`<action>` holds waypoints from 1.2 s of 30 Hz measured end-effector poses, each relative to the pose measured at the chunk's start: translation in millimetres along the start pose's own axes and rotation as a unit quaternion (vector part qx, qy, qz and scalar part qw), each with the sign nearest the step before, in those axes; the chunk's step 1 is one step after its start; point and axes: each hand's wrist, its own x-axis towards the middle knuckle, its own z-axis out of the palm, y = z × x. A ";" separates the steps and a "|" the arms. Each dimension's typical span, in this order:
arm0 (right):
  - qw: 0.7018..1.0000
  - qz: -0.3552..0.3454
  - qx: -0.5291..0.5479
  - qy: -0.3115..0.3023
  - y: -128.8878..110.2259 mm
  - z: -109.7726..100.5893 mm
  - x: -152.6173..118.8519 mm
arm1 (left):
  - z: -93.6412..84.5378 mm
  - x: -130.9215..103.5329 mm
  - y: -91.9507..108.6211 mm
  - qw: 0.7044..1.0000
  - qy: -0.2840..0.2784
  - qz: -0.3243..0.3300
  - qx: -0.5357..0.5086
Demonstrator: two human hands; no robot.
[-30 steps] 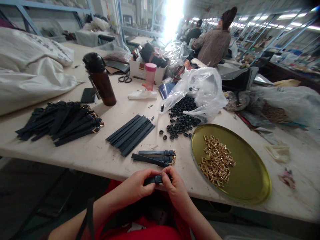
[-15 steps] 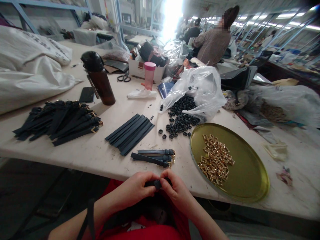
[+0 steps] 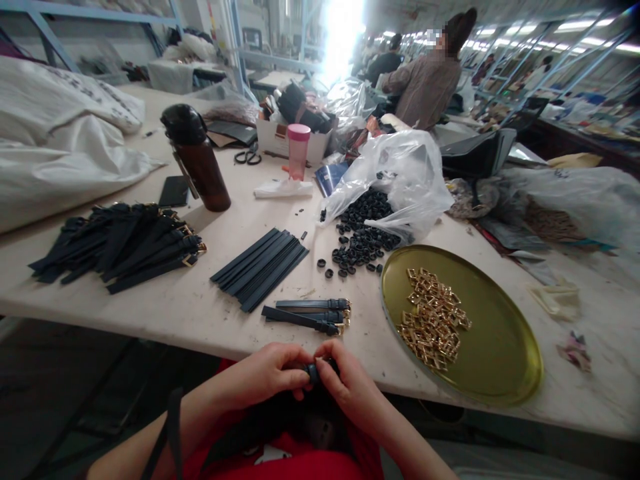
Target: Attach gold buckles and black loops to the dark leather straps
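White glare at top centre; stretched edges, soft, blurry background.

This was a workshop or factory floor for small strap goods. Piles of dark straps with gold buckles (image 3: 117, 243) and a fan of plain strips (image 3: 260, 268) lay on a long, scuffed tabletop (image 3: 210, 320), near a tray (image 3: 505, 347) of loose metal buckles (image 3: 434, 320) and a plastic bag (image 3: 420, 180) spilling small black loops (image 3: 367, 213). Blue metal racking (image 3: 100, 13), rows of ceiling lights (image 3: 583, 25), cluttered work surfaces and a person in a brown top (image 3: 425, 87) filled the background.
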 end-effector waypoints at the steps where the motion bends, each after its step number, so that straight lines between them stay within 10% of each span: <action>1: 1.000 -0.007 -0.007 0.001 -0.4 1.2 -0.2 | 1.0 0.6 -0.6 1.000 0.006 -0.003 -0.004; 21: 0.994 -0.073 -0.039 0.072 15.4 2.1 -4.2 | 3.7 2.4 8.0 0.990 0.093 0.033 0.099; 36: 0.934 -0.049 -0.281 0.214 35.3 -5.5 23.6 | -26.8 18.1 -2.1 0.889 0.257 0.083 0.369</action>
